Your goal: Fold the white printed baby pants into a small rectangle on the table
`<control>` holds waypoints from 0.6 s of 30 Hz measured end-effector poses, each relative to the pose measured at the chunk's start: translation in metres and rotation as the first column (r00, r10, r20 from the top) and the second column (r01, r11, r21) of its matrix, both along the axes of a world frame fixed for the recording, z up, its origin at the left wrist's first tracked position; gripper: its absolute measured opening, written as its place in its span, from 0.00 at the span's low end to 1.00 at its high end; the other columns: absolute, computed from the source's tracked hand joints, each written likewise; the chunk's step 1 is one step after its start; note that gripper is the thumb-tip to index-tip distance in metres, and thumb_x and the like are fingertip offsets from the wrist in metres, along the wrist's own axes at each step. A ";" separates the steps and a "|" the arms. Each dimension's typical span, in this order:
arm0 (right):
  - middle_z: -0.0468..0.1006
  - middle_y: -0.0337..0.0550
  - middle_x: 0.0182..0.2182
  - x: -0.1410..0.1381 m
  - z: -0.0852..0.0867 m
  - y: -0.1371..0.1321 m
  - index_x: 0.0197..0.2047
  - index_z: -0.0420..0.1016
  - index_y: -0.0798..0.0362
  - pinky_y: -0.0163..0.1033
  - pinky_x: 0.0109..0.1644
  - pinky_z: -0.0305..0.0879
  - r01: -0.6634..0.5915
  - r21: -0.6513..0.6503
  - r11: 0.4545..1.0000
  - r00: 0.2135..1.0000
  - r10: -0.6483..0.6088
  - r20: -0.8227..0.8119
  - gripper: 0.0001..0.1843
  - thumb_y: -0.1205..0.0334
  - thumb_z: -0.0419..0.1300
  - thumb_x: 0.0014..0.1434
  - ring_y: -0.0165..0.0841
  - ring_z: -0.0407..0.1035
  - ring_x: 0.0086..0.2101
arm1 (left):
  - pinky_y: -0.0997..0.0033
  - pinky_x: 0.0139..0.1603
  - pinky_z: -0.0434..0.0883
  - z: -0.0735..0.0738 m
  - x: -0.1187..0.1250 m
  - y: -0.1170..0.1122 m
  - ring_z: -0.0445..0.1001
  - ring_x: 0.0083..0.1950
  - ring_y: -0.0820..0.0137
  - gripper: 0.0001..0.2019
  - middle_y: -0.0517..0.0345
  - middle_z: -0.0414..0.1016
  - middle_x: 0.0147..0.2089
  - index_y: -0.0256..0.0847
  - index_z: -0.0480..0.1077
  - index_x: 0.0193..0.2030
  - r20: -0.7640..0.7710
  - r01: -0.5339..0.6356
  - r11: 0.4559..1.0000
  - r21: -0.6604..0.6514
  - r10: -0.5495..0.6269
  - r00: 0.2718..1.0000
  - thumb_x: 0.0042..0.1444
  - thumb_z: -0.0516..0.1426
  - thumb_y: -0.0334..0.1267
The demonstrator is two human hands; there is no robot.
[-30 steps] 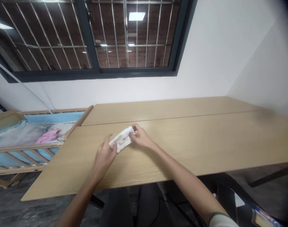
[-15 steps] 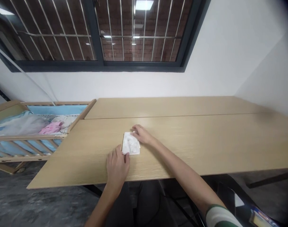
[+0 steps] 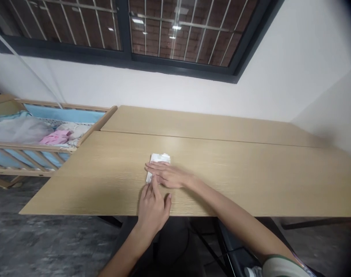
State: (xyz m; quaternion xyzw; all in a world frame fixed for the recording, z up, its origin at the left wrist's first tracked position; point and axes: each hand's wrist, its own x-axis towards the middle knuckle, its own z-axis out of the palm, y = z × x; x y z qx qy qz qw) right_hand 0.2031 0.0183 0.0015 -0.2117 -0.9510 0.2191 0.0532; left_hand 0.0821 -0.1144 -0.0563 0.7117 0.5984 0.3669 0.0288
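Observation:
A small white folded square [image 3: 160,157] with faint print lies on the wooden table; whether it is cloth or paper I cannot tell. My right hand [image 3: 168,175] rests flat across it, fingers stretched out to the left and covering its middle and much of its lower part. Just below, my left hand [image 3: 152,207] has its index finger extended to the square's near edge, meeting the right hand's fingers. Its thumb stands apart, and nothing is held in it.
The pale wooden table [image 3: 235,169] has a long seam toward the back. At the left stands a wooden crib [image 3: 48,148] with blue lining, pink cloth [image 3: 56,137] and white bedding. Behind are a white wall and a barred window [image 3: 181,34].
My right hand has moved from the square's upper right corner to lie flat over it. My left hand has shifted slightly right, index finger now pointing forward. The camera view has tilted.

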 end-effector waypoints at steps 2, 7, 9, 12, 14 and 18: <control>0.51 0.40 0.74 0.001 0.000 0.007 0.76 0.52 0.45 0.52 0.76 0.37 -0.013 -0.017 1.000 1.000 0.013 -0.002 0.29 0.53 0.43 0.76 0.38 0.42 0.73 | 0.44 0.61 0.66 0.001 -0.002 0.001 0.69 0.65 0.44 0.41 0.28 0.68 0.65 0.29 0.31 0.76 -0.021 -0.001 1.000 -0.006 0.001 1.000 0.67 0.51 0.44; 0.44 0.38 0.75 0.009 -0.002 0.044 0.77 0.45 0.42 0.52 0.76 0.29 0.065 -0.006 0.998 0.997 -0.065 0.040 0.32 0.44 0.41 0.75 0.40 0.37 0.73 | 0.48 0.60 0.66 0.003 -0.005 0.001 0.69 0.65 0.47 0.40 0.30 0.66 0.67 0.29 0.29 0.76 -0.070 0.013 1.000 -0.013 -0.014 0.997 0.68 0.50 0.41; 0.42 0.40 0.75 0.014 -0.005 0.063 0.77 0.44 0.45 0.51 0.76 0.27 0.153 0.001 0.988 0.985 -0.153 0.075 0.35 0.40 0.37 0.74 0.40 0.35 0.74 | 0.50 0.61 0.66 0.004 -0.004 0.002 0.70 0.65 0.49 0.38 0.32 0.66 0.68 0.29 0.31 0.75 -0.080 0.000 1.000 -0.019 -0.002 0.997 0.68 0.50 0.40; 0.42 0.43 0.75 0.020 -0.012 0.083 0.77 0.46 0.50 0.49 0.76 0.28 0.263 0.009 0.965 0.959 -0.263 0.105 0.38 0.39 0.33 0.74 0.39 0.34 0.74 | 0.51 0.61 0.66 0.004 -0.003 0.001 0.69 0.65 0.51 0.36 0.32 0.65 0.68 0.29 0.35 0.75 -0.092 -0.014 1.000 -0.021 0.012 0.996 0.69 0.50 0.39; 0.44 0.44 0.75 0.021 -0.017 0.085 0.77 0.48 0.50 0.48 0.76 0.28 0.292 0.030 0.956 0.953 -0.293 0.076 0.38 0.38 0.32 0.73 0.39 0.35 0.74 | 0.51 0.61 0.65 0.002 -0.002 0.001 0.69 0.65 0.51 0.36 0.32 0.66 0.68 0.29 0.35 0.75 -0.095 -0.013 1.000 -0.019 0.012 0.995 0.69 0.51 0.39; 0.49 0.47 0.74 0.022 -0.023 0.076 0.75 0.55 0.50 0.50 0.75 0.30 0.342 0.073 0.937 0.939 -0.339 -0.053 0.37 0.40 0.32 0.74 0.40 0.39 0.73 | 0.50 0.60 0.66 0.000 -0.007 0.002 0.70 0.64 0.51 0.35 0.35 0.67 0.67 0.33 0.37 0.75 -0.067 0.012 0.999 -0.033 -0.014 0.998 0.68 0.51 0.39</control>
